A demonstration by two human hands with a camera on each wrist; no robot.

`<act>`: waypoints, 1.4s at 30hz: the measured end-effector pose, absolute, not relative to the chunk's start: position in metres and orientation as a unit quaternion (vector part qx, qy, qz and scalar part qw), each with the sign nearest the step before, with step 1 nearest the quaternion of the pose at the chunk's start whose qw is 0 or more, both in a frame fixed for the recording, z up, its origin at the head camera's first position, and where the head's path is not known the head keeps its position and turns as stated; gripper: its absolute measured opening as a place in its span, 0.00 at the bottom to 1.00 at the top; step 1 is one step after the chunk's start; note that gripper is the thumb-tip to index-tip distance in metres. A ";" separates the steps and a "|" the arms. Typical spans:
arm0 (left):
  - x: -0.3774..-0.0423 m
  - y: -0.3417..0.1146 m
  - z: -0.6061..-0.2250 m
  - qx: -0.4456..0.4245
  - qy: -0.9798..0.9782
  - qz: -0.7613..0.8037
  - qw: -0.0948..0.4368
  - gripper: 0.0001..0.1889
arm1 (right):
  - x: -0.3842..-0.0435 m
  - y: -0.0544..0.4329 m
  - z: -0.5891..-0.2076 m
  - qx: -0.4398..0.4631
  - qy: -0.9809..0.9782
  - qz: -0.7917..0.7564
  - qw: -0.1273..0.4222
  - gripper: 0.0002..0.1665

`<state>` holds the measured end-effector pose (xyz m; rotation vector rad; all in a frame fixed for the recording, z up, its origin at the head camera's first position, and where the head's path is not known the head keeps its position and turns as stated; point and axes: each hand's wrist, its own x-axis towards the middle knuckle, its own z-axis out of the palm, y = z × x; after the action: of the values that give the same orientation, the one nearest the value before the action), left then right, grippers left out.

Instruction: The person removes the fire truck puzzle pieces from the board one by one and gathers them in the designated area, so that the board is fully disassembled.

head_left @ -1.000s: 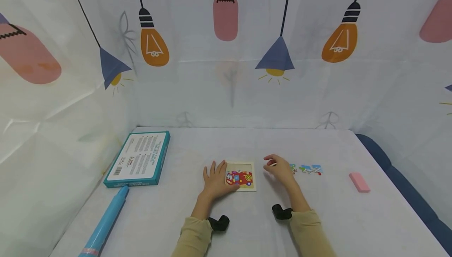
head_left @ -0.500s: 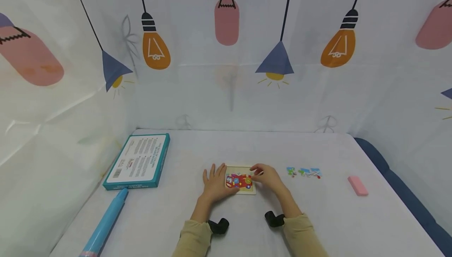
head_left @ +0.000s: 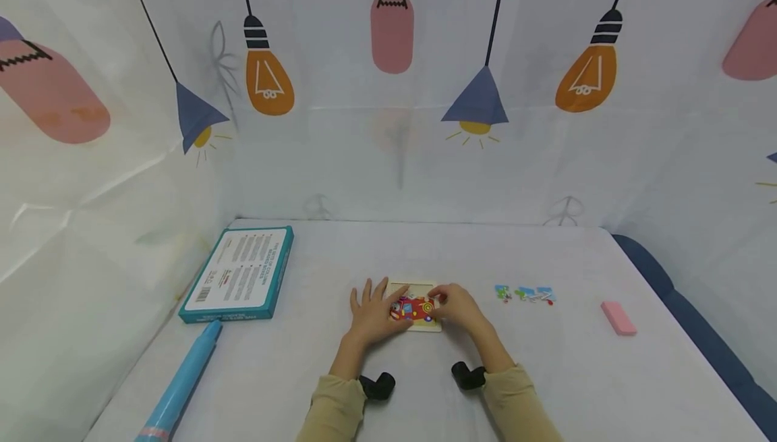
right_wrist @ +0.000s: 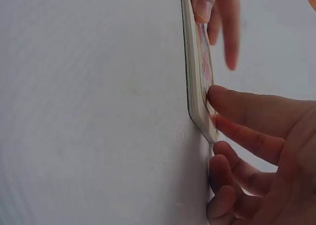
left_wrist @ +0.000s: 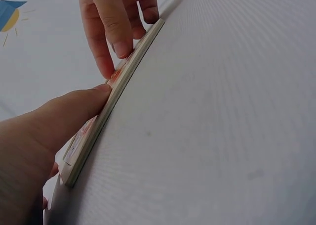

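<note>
A small wooden puzzle board [head_left: 432,328] lies on the white table, with a red vehicle picture [head_left: 417,308] partly filling it. My left hand [head_left: 371,318] rests at its left side, fingers spread, the thumb on the near edge and the index finger reaching over the top. At the right side, my right hand [head_left: 459,308] pinches a small puzzle piece against the board with thumb and index finger; the fingers mostly hide it. The right wrist view shows the right thumb [right_wrist: 237,104] touching the board's face, other fingers curled beside its corner.
Several loose puzzle pieces [head_left: 526,293] lie right of the board, with a pink eraser-like block [head_left: 618,318] farther right. A teal-edged box [head_left: 239,273] and a blue tube-shaped thing [head_left: 182,384] are at the left. A lamp-patterned cloth [head_left: 340,158] hangs behind.
My right hand has moved left from beside the loose pieces to the board's right side, bringing a small piece. The left index finger has shifted right over the board.
</note>
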<state>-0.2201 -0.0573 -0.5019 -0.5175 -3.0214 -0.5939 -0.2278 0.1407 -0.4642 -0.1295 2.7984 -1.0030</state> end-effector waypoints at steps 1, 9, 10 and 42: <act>-0.220 -0.057 -0.501 -0.169 -0.969 -0.183 0.008 0.36 | -0.228 0.141 -0.464 -0.045 0.939 -0.332 0.081 0.20; -0.218 -0.058 -0.494 -0.188 -0.964 -0.190 0.004 0.29 | -0.230 0.139 -0.463 -0.041 0.940 -0.328 0.083 0.19; -0.217 -0.059 -0.493 -0.188 -0.963 -0.192 0.005 0.29 | -0.231 0.138 -0.463 -0.040 0.940 -0.328 0.086 0.19; -0.214 -0.056 -0.493 -0.185 -0.963 -0.193 0.012 0.29 | -0.232 0.141 -0.464 -0.026 0.890 -0.448 0.085 0.09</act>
<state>-0.2144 -0.0564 -0.4927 -0.5776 -3.0034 -0.6015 -0.2315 0.1414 -0.4638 -0.0771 2.6540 -1.3357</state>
